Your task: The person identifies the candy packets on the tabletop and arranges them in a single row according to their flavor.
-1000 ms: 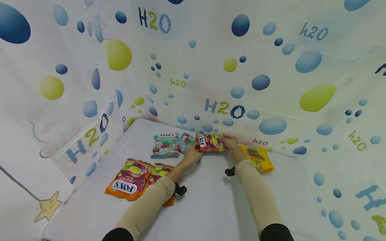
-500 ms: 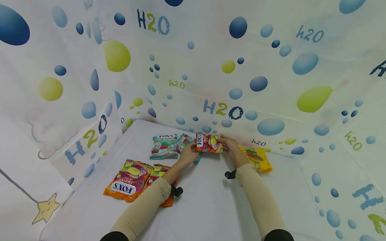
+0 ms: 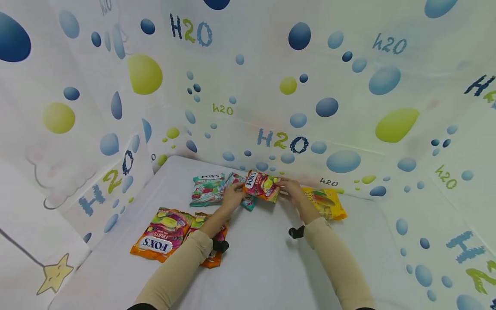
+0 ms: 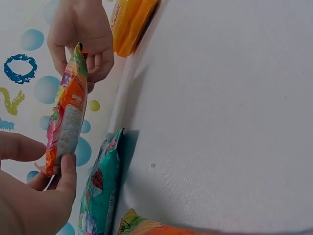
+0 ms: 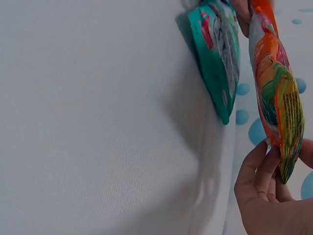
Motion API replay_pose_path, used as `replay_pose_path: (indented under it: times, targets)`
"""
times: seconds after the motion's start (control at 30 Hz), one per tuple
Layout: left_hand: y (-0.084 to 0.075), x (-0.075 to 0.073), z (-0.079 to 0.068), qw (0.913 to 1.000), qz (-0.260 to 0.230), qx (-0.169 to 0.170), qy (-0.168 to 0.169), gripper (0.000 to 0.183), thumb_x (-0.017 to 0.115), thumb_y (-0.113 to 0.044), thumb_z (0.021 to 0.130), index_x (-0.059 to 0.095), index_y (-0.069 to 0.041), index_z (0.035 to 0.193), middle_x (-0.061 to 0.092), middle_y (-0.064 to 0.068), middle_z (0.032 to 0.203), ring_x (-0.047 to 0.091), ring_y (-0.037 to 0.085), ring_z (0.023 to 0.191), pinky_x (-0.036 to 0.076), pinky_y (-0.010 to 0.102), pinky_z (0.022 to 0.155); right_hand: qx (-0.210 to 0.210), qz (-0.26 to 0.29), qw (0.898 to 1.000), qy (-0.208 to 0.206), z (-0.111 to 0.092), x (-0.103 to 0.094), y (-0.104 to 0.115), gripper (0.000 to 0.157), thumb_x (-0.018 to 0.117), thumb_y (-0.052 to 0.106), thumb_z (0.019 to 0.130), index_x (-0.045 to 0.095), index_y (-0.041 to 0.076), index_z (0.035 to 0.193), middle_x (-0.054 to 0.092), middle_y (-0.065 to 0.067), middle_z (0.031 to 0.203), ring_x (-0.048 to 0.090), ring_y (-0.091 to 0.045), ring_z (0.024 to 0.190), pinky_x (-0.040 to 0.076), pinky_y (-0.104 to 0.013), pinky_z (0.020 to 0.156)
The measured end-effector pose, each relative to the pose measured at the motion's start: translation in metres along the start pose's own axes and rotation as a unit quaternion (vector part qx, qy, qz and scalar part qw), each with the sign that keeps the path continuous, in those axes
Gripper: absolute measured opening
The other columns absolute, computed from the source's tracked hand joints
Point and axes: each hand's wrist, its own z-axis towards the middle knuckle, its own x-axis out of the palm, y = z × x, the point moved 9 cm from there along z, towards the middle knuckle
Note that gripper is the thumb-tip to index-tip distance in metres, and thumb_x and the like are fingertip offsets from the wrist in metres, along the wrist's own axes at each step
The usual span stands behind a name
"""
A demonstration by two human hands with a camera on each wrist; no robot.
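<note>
Between both hands, off the table, is an orange and purple FOX'S Fruits candy bag [image 3: 262,186]. My left hand [image 3: 232,197] pinches its left end. My right hand [image 3: 295,193] pinches the opposite end. Edge-on in the left wrist view, the candy bag [image 4: 68,117] has thumb and fingers on either side of it. Below and behind it lies a smaller teal candy bag [image 3: 249,203], partly covered by my left hand. A larger teal FOX'S bag [image 3: 208,189] lies just left of that one.
Two more orange FOX'S bags lie front left: a large bag [image 3: 164,232] and a smaller bag [image 3: 198,220] partly under my left forearm. A yellow candy bag [image 3: 327,202] is beyond my right wrist. A printed backdrop [image 3: 248,77] rises behind the white table [image 3: 263,267].
The held candy bag has tilted, its right end lower, and shifted slightly left with both hands. More of the small teal bag shows below it. The whole head view has drifted a little.
</note>
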Motion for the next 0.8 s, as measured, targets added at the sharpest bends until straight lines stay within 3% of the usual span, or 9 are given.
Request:
replay_pose_path:
  times: [0.13,0.33,0.43,0.57,0.8]
  targets:
    - [0.002,-0.006,0.000,0.9996,-0.027,0.004,-0.011,0.054,0.065,-0.004,0.089,0.061,-0.001,0.143,0.063,0.021,0.140,0.066,0.031,0.111,0.055,0.046,0.096,-0.023,-0.001,1.000,0.010,-0.011,0.002,0.004,0.052,0.064,0.011,0.103,0.050,-0.001,0.151,0.055,-0.018,0.144,0.058,-0.026,0.117,0.044,-0.047,0.114]
    - [-0.002,-0.012,-0.012,0.9980,-0.062,0.013,-0.003,0.053,0.062,-0.004,0.088,0.062,-0.001,0.141,0.064,0.019,0.137,0.063,0.033,0.112,0.051,0.048,0.098,-0.055,-0.024,0.998,0.033,-0.033,0.004,0.005,0.047,0.064,0.011,0.104,0.052,-0.003,0.147,0.057,-0.015,0.134,0.059,-0.024,0.115,0.046,-0.047,0.112]
    - [-0.005,-0.016,-0.018,0.9970,-0.077,0.006,-0.002,0.051,0.061,-0.005,0.089,0.063,-0.001,0.139,0.065,0.018,0.135,0.060,0.032,0.113,0.048,0.045,0.099,-0.057,-0.026,0.997,0.038,-0.042,0.004,0.003,0.049,0.066,0.011,0.103,0.051,-0.002,0.148,0.056,-0.014,0.132,0.060,-0.024,0.116,0.048,-0.046,0.110]
    - [-0.009,-0.019,-0.024,0.9938,-0.111,-0.006,0.000,0.051,0.059,-0.005,0.089,0.062,0.001,0.140,0.063,0.021,0.133,0.057,0.033,0.111,0.045,0.051,0.102,-0.059,-0.024,0.997,0.036,-0.056,0.004,0.001,0.050,0.068,0.012,0.102,0.050,-0.002,0.147,0.058,-0.015,0.131,0.063,-0.023,0.113,0.052,-0.045,0.106]
    - [-0.011,-0.028,-0.031,0.9883,-0.151,-0.023,-0.010,0.052,0.059,-0.007,0.092,0.060,-0.001,0.143,0.056,0.019,0.148,0.058,0.034,0.129,0.044,0.048,0.113,-0.068,-0.015,0.997,0.045,-0.085,0.011,-0.003,0.044,0.069,0.010,0.100,0.053,-0.007,0.137,0.065,-0.017,0.118,0.070,-0.023,0.098,0.059,-0.044,0.095]
